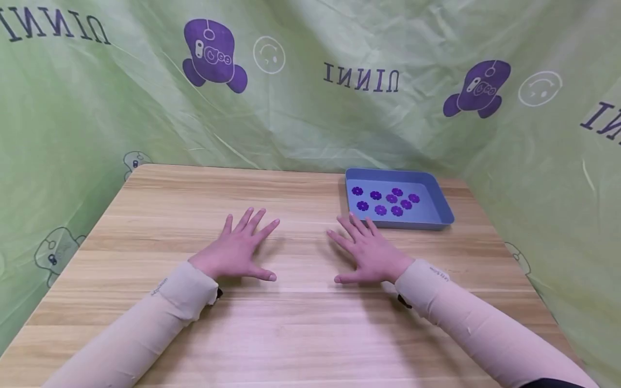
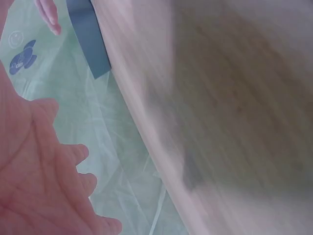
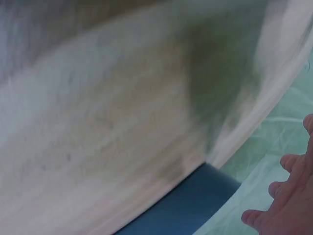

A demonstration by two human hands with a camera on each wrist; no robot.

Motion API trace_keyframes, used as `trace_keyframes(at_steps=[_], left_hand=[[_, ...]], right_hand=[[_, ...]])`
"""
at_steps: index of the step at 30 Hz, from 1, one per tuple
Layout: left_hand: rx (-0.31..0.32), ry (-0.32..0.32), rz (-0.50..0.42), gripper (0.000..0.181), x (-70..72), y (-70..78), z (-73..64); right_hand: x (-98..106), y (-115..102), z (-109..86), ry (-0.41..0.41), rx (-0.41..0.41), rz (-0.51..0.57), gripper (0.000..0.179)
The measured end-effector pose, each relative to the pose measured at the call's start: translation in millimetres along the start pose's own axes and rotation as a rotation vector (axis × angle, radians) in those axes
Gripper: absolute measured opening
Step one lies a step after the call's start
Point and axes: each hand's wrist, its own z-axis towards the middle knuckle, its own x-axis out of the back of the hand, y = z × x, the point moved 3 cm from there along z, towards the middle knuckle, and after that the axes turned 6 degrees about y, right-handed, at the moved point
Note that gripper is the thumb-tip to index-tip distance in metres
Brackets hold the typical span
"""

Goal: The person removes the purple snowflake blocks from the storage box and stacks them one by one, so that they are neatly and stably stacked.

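Both hands hover over the wooden table, palms down with fingers spread. The left hand [image 1: 235,250] is left of the middle and holds nothing; its bare palm [image 2: 34,161] shows in the left wrist view. The right hand [image 1: 373,253] is just in front of the blue tray [image 1: 400,225], its fingertips overlapping the tray's near left corner in the head view. Nothing is in its grasp. Several purple flower-shaped pieces [image 1: 391,199] lie spread over the tray's floor. In the right wrist view the fingers [image 3: 288,164] are spread apart, beside the tray's side wall [image 3: 181,205].
The wood-grain table [image 1: 301,334] reaches back to a green curtain [image 1: 301,129] with purple cartoon prints, which hangs behind it and along both sides. The tray stands at the table's back right, close to the far edge.
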Motion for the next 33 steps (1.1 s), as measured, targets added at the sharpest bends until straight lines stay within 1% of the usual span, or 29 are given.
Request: trace_keyframes(at_steps=[4,7,11,14,17,19,23,26,29,33], left_hand=[[0.012,0.007,-0.015,0.12,-1.1,0.0,4.0],[0.01,0.043,-0.036,0.114,-0.8,0.7,10.1],[-0.015,0.102,-0.058,0.107,1.5,4.1,20.2],[-0.04,0.126,-0.063,0.104,1.6,9.3,28.5],[-0.058,0.139,-0.08,0.102,-1.3,16.2,38.9],[-0.062,0.144,-0.112,0.1,-3.3,21.5,46.3],[-0.044,0.146,-0.181,0.094,-7.8,30.8,62.4],[-0.041,0.157,-0.239,0.086,-8.8,38.5,74.4],[-0.029,0.161,-0.303,0.08,-8.5,46.6,85.9],[0.001,0.15,-0.369,0.077,-8.4,56.4,100.6]], right_hand=[[7,10,0.1,0.02,-0.053,0.038,0.102],[15,21,-0.2,0.054,-0.096,0.081,0.099],[25,40,-4.7,0.086,-0.164,0.169,0.095],[30,58,-11.0,0.088,-0.224,0.228,0.093],[32,76,-17.8,0.083,-0.288,0.258,0.089],[33,88,-22.3,0.079,-0.336,0.269,0.089],[35,107,-31.8,0.065,-0.443,0.274,0.091],[36,118,-39.6,0.085,-0.498,0.276,0.09],[36,128,-48.4,0.133,-0.518,0.283,0.084],[36,144,-60.1,0.229,-0.511,0.299,0.075]])
